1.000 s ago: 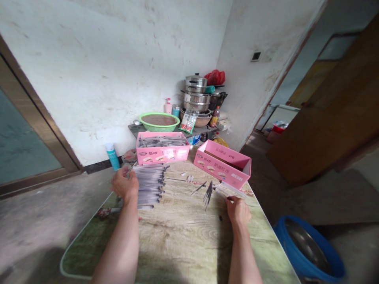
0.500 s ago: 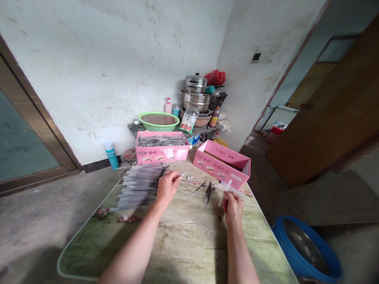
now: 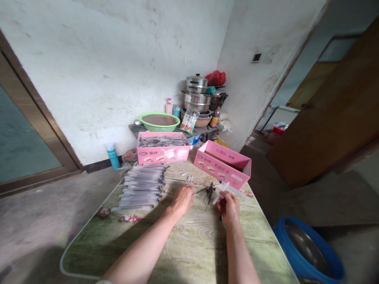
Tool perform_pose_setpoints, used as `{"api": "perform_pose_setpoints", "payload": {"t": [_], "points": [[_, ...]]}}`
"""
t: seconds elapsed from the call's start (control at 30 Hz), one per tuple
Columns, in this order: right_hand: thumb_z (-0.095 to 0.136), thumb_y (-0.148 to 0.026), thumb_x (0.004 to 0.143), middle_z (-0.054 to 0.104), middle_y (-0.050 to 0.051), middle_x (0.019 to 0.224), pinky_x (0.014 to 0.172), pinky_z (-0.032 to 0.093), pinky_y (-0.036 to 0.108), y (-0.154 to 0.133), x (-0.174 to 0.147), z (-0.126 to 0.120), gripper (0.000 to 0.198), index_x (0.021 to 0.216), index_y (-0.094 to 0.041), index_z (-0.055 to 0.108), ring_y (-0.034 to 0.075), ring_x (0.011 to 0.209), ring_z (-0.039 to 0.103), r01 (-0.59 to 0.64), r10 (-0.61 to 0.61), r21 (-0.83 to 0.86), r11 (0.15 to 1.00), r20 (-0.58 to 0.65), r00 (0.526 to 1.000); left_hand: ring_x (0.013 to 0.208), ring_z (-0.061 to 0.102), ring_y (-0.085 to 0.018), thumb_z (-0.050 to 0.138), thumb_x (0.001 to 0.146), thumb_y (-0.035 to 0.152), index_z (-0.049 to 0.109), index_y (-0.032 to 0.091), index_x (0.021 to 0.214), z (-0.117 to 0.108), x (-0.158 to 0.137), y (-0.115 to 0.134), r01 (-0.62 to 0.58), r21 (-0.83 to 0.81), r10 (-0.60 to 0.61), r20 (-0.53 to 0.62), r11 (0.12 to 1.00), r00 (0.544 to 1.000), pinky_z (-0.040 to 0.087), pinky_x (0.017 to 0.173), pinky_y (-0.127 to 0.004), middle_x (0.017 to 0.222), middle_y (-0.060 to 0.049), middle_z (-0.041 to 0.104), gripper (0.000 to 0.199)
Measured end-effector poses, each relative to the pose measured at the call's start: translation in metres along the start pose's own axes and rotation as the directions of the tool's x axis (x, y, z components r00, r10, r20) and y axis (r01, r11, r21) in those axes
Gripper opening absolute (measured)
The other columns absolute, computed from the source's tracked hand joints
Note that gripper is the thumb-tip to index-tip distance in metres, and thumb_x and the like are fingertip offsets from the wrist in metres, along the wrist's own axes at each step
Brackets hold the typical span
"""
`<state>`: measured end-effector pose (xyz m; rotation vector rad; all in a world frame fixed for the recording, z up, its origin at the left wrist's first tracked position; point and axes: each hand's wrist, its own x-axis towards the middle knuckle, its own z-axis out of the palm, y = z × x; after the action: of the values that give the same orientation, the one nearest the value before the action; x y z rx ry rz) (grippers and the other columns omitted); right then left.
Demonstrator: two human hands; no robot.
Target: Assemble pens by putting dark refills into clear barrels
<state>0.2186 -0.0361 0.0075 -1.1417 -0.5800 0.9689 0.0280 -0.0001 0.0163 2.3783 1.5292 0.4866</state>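
My left hand (image 3: 182,200) is over the middle of the table, its fingers curled together. A thin dark rod (image 3: 201,190) lies by its fingertips, and another slim dark line runs off behind it; what the fingers hold, if anything, is hidden. To the right, my right hand (image 3: 229,205) pinches a whitish translucent tube (image 3: 218,195), like a pen barrel. Several thin dark rods (image 3: 209,195), like pen refills, lie bunched between the hands. A row of pen-like grey translucent sticks (image 3: 142,187) with dark tips lies at the left.
A pink box (image 3: 163,154) full of similar sticks stands at the back left; another pink box (image 3: 222,165) stands back right. Small white pieces (image 3: 190,179) lie between. Beyond are a green basin (image 3: 160,127) and stacked pots (image 3: 197,94). A blue tub (image 3: 308,252) stands right of the table.
My left hand has moved right and toward me, from beside the row of sticks to near the dark rods. My right hand has shifted slightly left with the whitish tube.
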Motion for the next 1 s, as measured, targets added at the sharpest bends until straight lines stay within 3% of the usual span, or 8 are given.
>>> {"api": "perform_pose_setpoints", "payload": {"t": [0.13, 0.27, 0.4, 0.5, 0.63, 1.0], "points": [[0.074, -0.032, 0.063, 0.056, -0.004, 0.042, 0.025, 0.028, 0.017, 0.001, 0.001, -0.002, 0.025, 0.060, -0.019, 0.052, 0.011, 0.030, 0.048, 0.001, -0.002, 0.024, 1.000, 0.027, 1.000, 0.082, 0.066, -0.023, 0.049, 0.086, 0.018, 0.066, 0.012, 0.090, -0.002, -0.002, -0.006, 0.038, -0.010, -0.039, -0.040, 0.999, 0.998, 0.044, 0.072, -0.030, 0.092, -0.015, 0.068, 0.018], [0.077, -0.034, 0.063, 0.064, 0.000, 0.052, 0.029, 0.037, 0.019, -0.001, 0.001, -0.002, 0.027, 0.065, -0.018, 0.056, 0.013, 0.037, 0.056, 0.019, -0.026, 0.089, 0.996, 0.083, 0.996, 0.075, 0.064, -0.020, 0.055, 0.083, 0.019, 0.065, 0.016, 0.079, -0.002, -0.003, -0.022, 0.016, -0.266, -0.047, -0.111, 0.964, 0.993, 0.042, 0.068, -0.028, 0.078, -0.008, 0.068, 0.011], [0.080, -0.030, 0.059, 0.069, 0.001, 0.063, 0.040, 0.050, 0.022, -0.004, 0.004, -0.006, 0.028, 0.077, -0.017, 0.062, 0.015, 0.048, 0.064, 0.072, -0.078, 0.172, 0.982, 0.032, 0.996, 0.057, 0.057, -0.014, 0.057, 0.077, 0.017, 0.061, 0.018, 0.075, -0.001, -0.003, -0.028, 0.007, -0.619, -0.027, -0.024, 0.786, 0.999, 0.039, 0.056, -0.023, 0.060, 0.001, 0.060, 0.005], [0.080, -0.026, 0.056, 0.067, -0.002, 0.060, 0.043, 0.052, 0.022, -0.004, 0.009, -0.011, 0.029, 0.076, -0.017, 0.062, 0.014, 0.050, 0.065, 0.128, -0.107, 0.223, 0.966, -0.104, 0.989, 0.049, 0.050, -0.011, 0.054, 0.076, 0.018, 0.060, 0.017, 0.080, 0.001, -0.002, -0.027, 0.039, -0.780, -0.006, 0.045, 0.625, 0.999, 0.038, 0.049, -0.021, 0.056, 0.004, 0.054, 0.007], [0.078, -0.022, 0.053, 0.066, -0.003, 0.056, 0.045, 0.053, 0.022, -0.003, 0.015, -0.018, 0.029, 0.074, -0.017, 0.059, 0.015, 0.051, 0.066, 0.176, -0.121, 0.239, 0.955, -0.230, 0.966, 0.050, 0.048, -0.010, 0.056, 0.076, 0.021, 0.061, 0.015, 0.080, 0.001, -0.002, -0.026, 0.010, -0.835, 0.036, 0.035, 0.551, 0.999, 0.038, 0.050, -0.020, 0.057, 0.004, 0.052, 0.008], [0.078, -0.024, 0.054, 0.067, -0.003, 0.058, 0.046, 0.053, 0.023, -0.002, 0.016, -0.019, 0.030, 0.075, -0.016, 0.059, 0.015, 0.049, 0.065, 0.172, -0.120, 0.224, 0.959, -0.227, 0.966, 0.051, 0.047, -0.009, 0.057, 0.077, 0.024, 0.061, 0.013, 0.081, 0.005, 0.000, -0.030, -0.032, -0.859, 0.103, 0.024, 0.511, 0.994, 0.038, 0.052, -0.021, 0.059, 0.003, 0.052, 0.013]]}}
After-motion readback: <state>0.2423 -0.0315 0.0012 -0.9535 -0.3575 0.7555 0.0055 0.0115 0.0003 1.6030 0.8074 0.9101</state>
